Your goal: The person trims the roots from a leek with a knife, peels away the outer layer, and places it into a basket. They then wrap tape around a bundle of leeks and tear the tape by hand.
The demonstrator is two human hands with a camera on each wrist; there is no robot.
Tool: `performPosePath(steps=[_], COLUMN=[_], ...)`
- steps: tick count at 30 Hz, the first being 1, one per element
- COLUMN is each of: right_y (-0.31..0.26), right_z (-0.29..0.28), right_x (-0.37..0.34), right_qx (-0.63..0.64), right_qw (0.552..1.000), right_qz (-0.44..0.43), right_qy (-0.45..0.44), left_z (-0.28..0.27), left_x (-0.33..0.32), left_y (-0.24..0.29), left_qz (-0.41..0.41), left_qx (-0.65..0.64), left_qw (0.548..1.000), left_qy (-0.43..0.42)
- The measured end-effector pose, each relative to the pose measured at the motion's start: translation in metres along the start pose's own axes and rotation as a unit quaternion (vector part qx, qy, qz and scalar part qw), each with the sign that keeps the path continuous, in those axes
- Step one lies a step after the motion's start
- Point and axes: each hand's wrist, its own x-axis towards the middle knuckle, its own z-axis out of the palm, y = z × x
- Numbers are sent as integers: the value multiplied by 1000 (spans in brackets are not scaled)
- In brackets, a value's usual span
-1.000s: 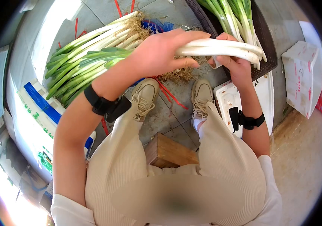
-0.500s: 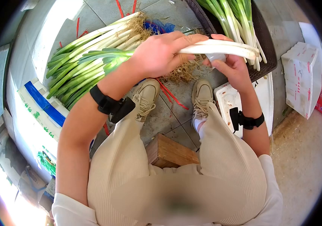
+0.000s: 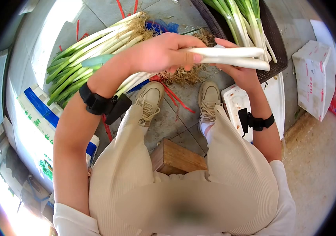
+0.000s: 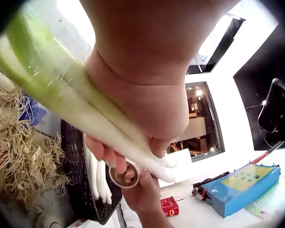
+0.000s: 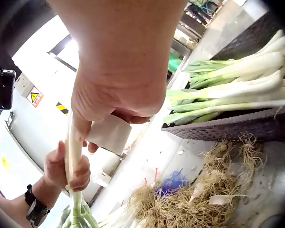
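My left hand (image 3: 168, 53) grips two or so long leeks (image 3: 238, 63) by their white shanks, the trimmed white ends pointing right. Their green leaves (image 4: 33, 52) run back under the left forearm. In the right wrist view the left fingers curl round the shanks. My right hand (image 3: 244, 76) is at the white ends and holds a roll of tape (image 5: 110, 134), with fingers through its core (image 4: 124, 175). The roll is mostly hidden behind the leeks in the head view. The right thumb lies along the shanks in the right wrist view.
A pile of leeks with roots (image 3: 97, 51) lies on the floor at left, beside loose root trimmings (image 5: 204, 199). A dark basket (image 3: 276, 59) holds more leeks at upper right. Below it is a white foam tray (image 3: 270, 102). A wooden block (image 3: 179, 157) stands between the legs.
The left hand has turned the leeks, so their leaves now hang under the forearm and the white ends have shifted slightly left. The right hand's tape roll has passed behind the shanks.
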Motion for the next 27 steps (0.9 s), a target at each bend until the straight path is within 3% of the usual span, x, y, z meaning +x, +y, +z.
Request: performPosePath(steps=[2,4,9,11,12,13,14,16,18,19,27], right_y=[-10,-13,-9,-7,-6,-4,-2,-1,-4,-3,-3], right_z=[7,9,16,19,20,20,19,19,22,22,20], right_x=[-2,-1,-2,-2,-2,-2,-3,-4,-2,-2,-1], right_qx=[90,102,137,136,135,135,143,153,134,134,161], right_qw=[995,994,986,985,984,984,982,979,980,980,977], right_qz=[51,47,74,74,73,74,84,95,99,99,106], right_qy=[11,7,57,72,88,87,90,96,112,112,93], left_z=[-5,-9,-4,0,7,17,25,30,37,39,41], left_x=[2,4,17,17,15,13,10,-1,-9,-10,-12], left_y=[3,3,-17,-16,-23,-31,-37,-36,-53,-59,-65], left_qz=[-41,-78,-66,-59,-59,38,133,135,205,203,172], left_qx=[-76,-171,-140,9,8,107,201,232,415,432,434], left_qw=[996,979,986,998,998,983,929,917,817,804,810], left_qy=[-39,-80,-66,7,7,146,279,296,344,355,355])
